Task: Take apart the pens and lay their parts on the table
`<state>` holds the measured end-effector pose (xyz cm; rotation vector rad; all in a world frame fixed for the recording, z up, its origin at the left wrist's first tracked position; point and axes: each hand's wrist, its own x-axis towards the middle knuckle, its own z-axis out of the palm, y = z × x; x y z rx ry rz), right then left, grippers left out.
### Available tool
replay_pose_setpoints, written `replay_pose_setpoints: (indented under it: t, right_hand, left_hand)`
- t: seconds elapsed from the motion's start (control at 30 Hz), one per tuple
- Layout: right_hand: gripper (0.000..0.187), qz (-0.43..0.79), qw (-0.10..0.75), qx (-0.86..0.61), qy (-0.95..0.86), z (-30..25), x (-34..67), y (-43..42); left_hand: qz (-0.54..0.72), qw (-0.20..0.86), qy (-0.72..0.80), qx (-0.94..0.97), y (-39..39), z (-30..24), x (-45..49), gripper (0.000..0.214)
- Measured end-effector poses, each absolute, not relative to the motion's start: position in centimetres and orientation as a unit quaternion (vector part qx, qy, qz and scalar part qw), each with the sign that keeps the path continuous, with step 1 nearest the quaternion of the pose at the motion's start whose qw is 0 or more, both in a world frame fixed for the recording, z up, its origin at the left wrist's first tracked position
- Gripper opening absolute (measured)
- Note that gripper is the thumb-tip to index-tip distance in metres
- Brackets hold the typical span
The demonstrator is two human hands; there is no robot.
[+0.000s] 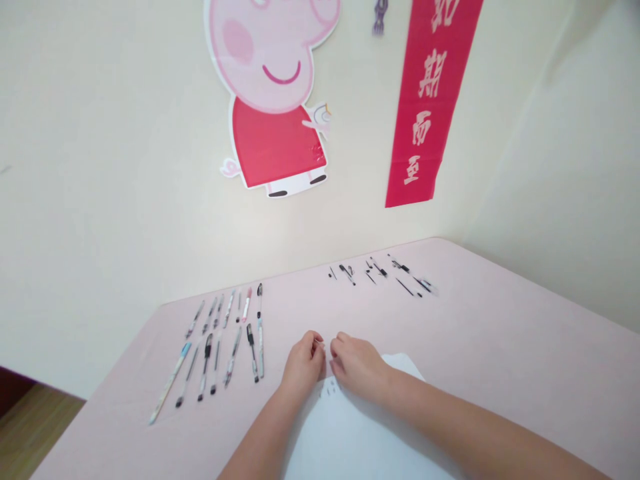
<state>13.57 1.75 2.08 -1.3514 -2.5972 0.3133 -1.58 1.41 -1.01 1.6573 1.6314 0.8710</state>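
Observation:
My left hand (pixel 303 363) and my right hand (pixel 356 363) rest close together at the top edge of a white sheet of paper (pixel 350 427) on the pink table (pixel 500 360). Both have their fingers curled in a pinch, the fingertips nearly meeting. What they pinch is too small to make out. Several pens (pixel 220 347) lie in rows to the left of my left hand. A cluster of small dark pen parts (pixel 385 273) lies farther back on the table.
The table stands in a corner against a cream wall. A cartoon pig sticker (pixel 275 93) and a red banner (pixel 430 100) with gold characters hang on the wall. Wooden floor (pixel 30 427) shows at the lower left.

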Motion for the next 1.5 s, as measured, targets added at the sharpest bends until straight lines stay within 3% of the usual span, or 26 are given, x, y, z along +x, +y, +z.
replay_pose_setpoints:
  t: [0.47, 1.5]
  right_hand:
    - [0.022, 0.130, 0.139, -0.402, -0.896, 0.0, 12.0, 1.3]
    - [0.012, 0.188, 0.198, -0.391, -0.879, -0.4, 12.5, 2.1]
  left_hand:
    - [0.331, 0.262, 0.613, 0.668, 1.2, -1.2, -2.1, 0.013]
    - [0.322, 0.276, 0.603, 0.676, 1.5, 0.8, -3.0, 0.015]
